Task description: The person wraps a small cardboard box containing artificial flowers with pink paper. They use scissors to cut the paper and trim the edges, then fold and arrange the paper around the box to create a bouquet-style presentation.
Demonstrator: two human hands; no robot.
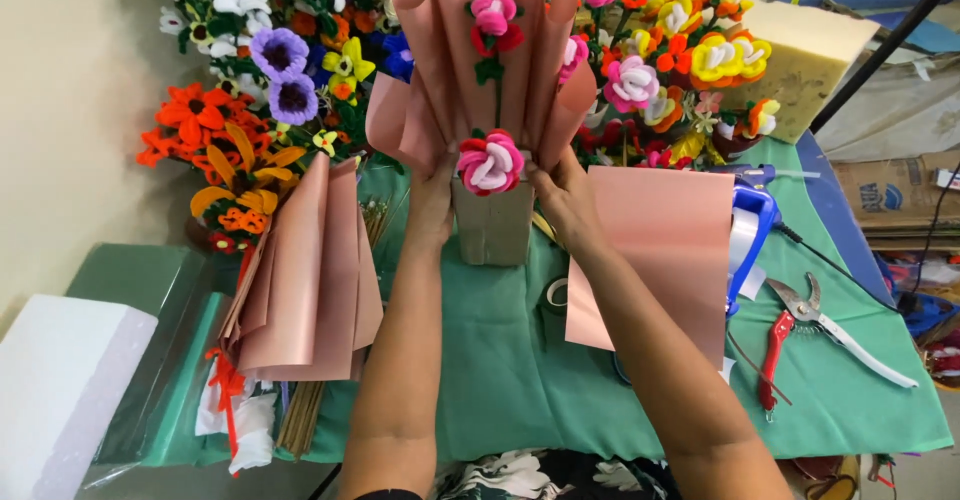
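Both hands close on the lower edge of a pink paper wrap point(470, 55) that fans upward around pipe-cleaner roses. The left hand point(432, 205) presses its fingers against the wrap's bottom left folds, and the right hand point(567, 200) pinches the bottom right folds, thumb toward the middle. Each grip is shut on the paper; how tightly cannot be told.

Between the two hands, just at their fingertips, sits a pink and white rose point(490, 162), at the mouth of the wrap. Higher up, inside the fan and well above the grip, a second pink rose point(494, 15) stands on a green stem. Directly below the hands and touching the wrap's base is a grey-green foam block point(492, 228), standing upright on the green cloth of the surface point(500, 360).

Just to the right of the right wrist, a flat pink paper sheet point(665, 250) lies on the surface, partly under the forearm. Beyond it, farther right, stand a blue tape dispenser point(752, 235) and, nearer the person, red-handled pruning shears point(800, 325). Left of the left forearm, a stack of folded pink sheets point(310, 280) leans against other materials. A white foam slab point(60, 380) lies far to the left. Behind the wrap, well beyond the grip, crowd many bright artificial flowers point(270, 60), purple, orange, yellow and white, and a yellow sponge block point(810, 55) rests at the back right.
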